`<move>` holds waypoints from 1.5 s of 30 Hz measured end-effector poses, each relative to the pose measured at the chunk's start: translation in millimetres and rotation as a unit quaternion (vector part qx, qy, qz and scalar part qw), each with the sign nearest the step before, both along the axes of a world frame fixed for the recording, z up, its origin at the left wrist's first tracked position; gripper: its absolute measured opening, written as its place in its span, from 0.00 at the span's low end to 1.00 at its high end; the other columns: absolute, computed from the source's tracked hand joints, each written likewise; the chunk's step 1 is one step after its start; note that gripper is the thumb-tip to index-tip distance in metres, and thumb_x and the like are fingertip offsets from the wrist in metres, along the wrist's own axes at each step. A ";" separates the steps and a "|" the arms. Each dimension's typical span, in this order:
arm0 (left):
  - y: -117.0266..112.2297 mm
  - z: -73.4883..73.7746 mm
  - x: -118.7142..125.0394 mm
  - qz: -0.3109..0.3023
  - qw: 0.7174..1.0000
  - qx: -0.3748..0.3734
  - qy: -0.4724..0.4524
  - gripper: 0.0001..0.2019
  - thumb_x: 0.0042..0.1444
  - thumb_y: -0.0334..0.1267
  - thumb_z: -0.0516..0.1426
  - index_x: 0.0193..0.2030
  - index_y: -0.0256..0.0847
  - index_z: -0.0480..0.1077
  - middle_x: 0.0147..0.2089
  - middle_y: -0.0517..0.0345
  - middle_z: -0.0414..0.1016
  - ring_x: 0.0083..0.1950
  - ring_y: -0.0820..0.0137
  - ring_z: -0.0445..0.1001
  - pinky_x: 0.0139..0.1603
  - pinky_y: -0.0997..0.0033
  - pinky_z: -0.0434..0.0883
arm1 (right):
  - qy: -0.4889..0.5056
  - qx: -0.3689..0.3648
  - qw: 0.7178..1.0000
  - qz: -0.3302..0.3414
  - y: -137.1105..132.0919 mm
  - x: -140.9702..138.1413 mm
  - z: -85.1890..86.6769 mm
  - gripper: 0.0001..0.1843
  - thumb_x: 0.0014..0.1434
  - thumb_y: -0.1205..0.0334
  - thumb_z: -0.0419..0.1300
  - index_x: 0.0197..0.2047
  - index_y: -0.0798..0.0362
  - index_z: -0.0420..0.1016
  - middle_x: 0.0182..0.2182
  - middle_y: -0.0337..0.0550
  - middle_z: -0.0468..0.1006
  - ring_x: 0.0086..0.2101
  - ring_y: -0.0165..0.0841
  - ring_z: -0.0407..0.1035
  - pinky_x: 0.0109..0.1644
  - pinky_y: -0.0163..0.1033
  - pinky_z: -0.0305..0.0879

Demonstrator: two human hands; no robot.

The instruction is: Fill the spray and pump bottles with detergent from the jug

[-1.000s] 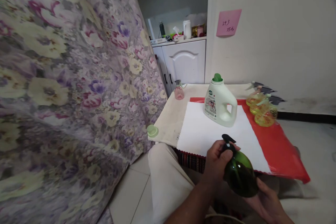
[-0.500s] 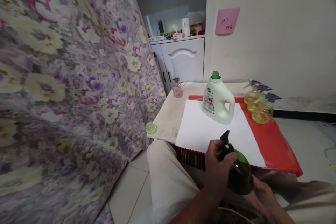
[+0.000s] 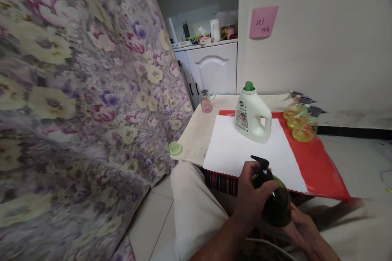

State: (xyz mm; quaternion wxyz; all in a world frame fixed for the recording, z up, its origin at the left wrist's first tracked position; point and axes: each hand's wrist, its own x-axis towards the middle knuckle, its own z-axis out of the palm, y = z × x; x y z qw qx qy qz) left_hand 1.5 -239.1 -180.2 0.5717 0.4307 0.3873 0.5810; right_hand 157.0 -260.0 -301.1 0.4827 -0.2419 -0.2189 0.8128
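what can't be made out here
All in the head view:
Part of the right hand: hidden behind the dark green pump bottle.
The bottle's contents: its body is too dark.
Part of the bottle's neck: covered by the left hand.
The jug's fine print: too small.
Left forearm: cut off by bottom edge.

Head-worn view, facing forward and down, table (image 3: 196, 142) near

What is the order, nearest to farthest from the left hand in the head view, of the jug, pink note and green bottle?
1. Green bottle: held by the left hand.
2. Jug: farther ahead, standing on the white sheet.
3. Pink note: high on the wall.
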 end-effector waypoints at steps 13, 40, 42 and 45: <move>11.0 1.5 -20.7 -0.114 0.992 0.034 0.030 0.17 0.50 0.40 0.63 0.48 0.40 0.74 0.47 0.48 0.79 0.50 0.57 0.74 0.54 0.57 0.67 | 0.006 0.025 0.999 0.039 -0.8 -18.9 33.7 0.45 0.32 0.55 0.77 0.56 0.38 0.72 0.52 0.42 0.78 0.61 0.51 0.60 0.66 0.54 0.50; 29.5 -1.0 -46.3 -0.164 0.986 -0.004 0.041 0.18 0.54 0.45 0.62 0.49 0.41 0.72 0.45 0.48 0.79 0.49 0.58 0.74 0.52 0.60 0.69 | 0.044 0.138 0.989 0.040 20.8 -44.0 49.2 0.53 0.30 0.62 0.78 0.61 0.40 0.66 0.60 0.41 0.70 0.65 0.49 0.53 0.68 0.51 0.46; 30.1 -6.5 -40.8 -0.123 0.992 -0.016 0.037 0.16 0.50 0.43 0.65 0.44 0.42 0.72 0.41 0.51 0.79 0.46 0.60 0.75 0.46 0.63 0.70 | 0.051 0.147 0.987 0.046 22.7 -45.0 43.9 0.55 0.28 0.62 0.79 0.62 0.40 0.65 0.60 0.41 0.70 0.65 0.49 0.53 0.68 0.50 0.45; 30.9 -10.5 -35.4 -0.089 0.995 -0.022 0.046 0.17 0.45 0.42 0.68 0.41 0.43 0.72 0.40 0.55 0.78 0.45 0.61 0.76 0.44 0.66 0.71 | 0.044 0.151 0.986 0.051 24.6 -44.6 41.8 0.54 0.28 0.65 0.78 0.61 0.41 0.67 0.59 0.42 0.72 0.64 0.49 0.55 0.67 0.51 0.45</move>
